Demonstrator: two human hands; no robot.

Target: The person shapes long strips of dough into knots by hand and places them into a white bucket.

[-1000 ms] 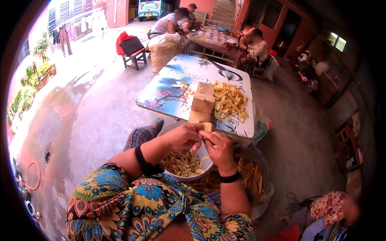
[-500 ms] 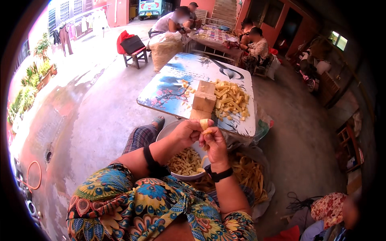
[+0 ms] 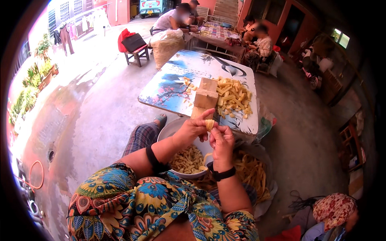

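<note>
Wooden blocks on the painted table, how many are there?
2. One wooden block lies at the table's middle beside the yellow cut pieces; a second block sits just nearer, touching it. A third may be hidden behind the left hand.

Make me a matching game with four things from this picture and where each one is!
Things:
1. yellow piece
2. bowl
3. wooden blocks
4. red stool

Places:
A. far off on the floor, by a sack
B. on the painted table, beside a yellow pile
C. between both hands
D. under the hands, by the lap

Pairs: 1-C, 2-D, 3-B, 4-A
</note>
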